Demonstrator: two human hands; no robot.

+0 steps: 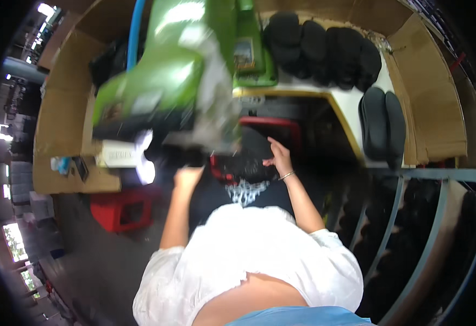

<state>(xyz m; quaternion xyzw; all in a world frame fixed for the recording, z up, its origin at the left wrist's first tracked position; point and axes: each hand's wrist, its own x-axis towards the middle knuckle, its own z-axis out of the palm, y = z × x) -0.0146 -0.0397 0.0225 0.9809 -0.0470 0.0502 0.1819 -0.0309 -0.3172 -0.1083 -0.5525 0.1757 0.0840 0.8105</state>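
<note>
Close under the green machine [162,81], my left hand [188,177] reaches forward; its fingers blur into a dark patch, so what they touch is hidden. My right hand [279,157], with a thin bracelet at the wrist, has its fingers apart beside a dark, rounded flat piece [255,142]. No firm grip on that piece shows. The machine has a worn, whitish front part [213,98] smeared by motion. Further right, a pair of black shoe soles [382,125] stands upright on the white tabletop [346,103].
Several more black soles [319,46] line the back right. Cardboard walls [431,92] edge the table. A bright lamp [145,163] sits left of the machine, above a red stool [121,209]. Metal rack bars [393,212] hold dark pieces at the right.
</note>
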